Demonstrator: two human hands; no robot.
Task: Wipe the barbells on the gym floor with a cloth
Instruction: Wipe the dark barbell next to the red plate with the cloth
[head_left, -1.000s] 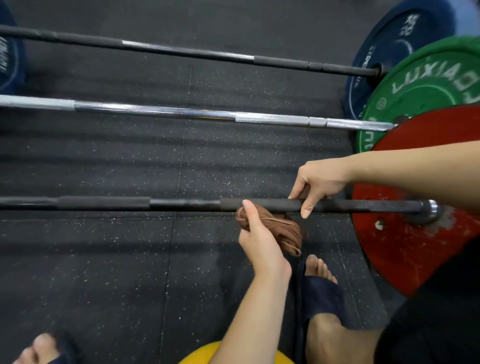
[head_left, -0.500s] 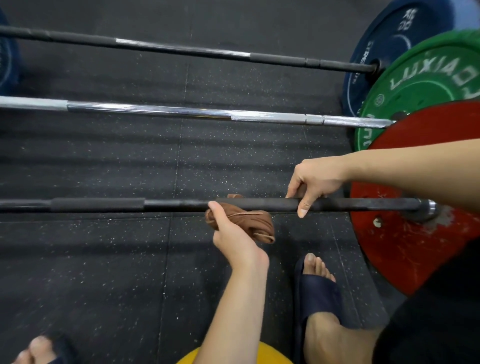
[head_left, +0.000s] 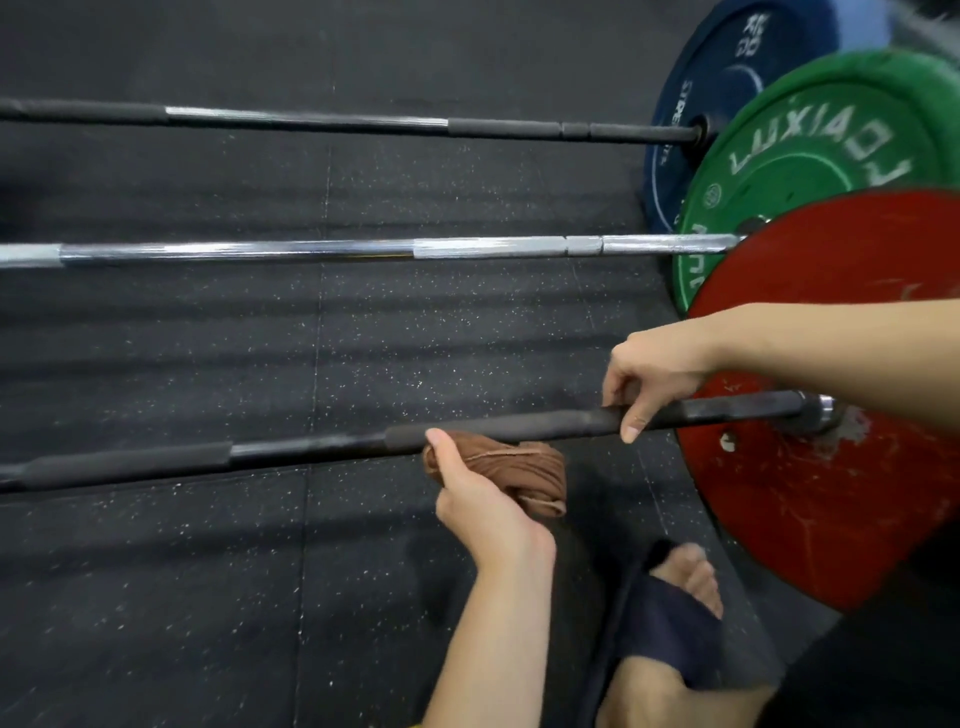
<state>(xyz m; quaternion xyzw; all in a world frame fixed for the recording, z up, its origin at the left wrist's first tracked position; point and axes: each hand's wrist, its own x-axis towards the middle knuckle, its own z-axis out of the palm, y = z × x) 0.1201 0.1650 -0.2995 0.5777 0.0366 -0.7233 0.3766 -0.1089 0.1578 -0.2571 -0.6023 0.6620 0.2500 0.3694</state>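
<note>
- Nearest, at 5 o'clock of the view, a foot in a dark slipper stands on the speckled gym floor.
- Just beyond it, the left hand grips a bunched brown cloth, fingers curled round it and thumb on top. The cloth's upper edge seems to meet the near side of the nearest barbell.
- That black bar runs from 9 o'clock to 3 o'clock and ends in a red plate.
- At 2 o'clock of the cloth, the right hand sits on the same bar with its fingers hooked loosely over it, apparently steadying it.
- Judged from this, the wiping is on the first bar, at a point right of its middle. The long stretch toward 9 o'clock probably still needs the cloth.
- Farther off, toward 12 o'clock, the chrome barbell lies alone with its green plate. No hand or cloth is near it.
- Farthest, the second black barbell with its blue plate lies likewise apart.
- Whether either far bar is already wiped cannot be told. If not, most of the task remains.
</note>
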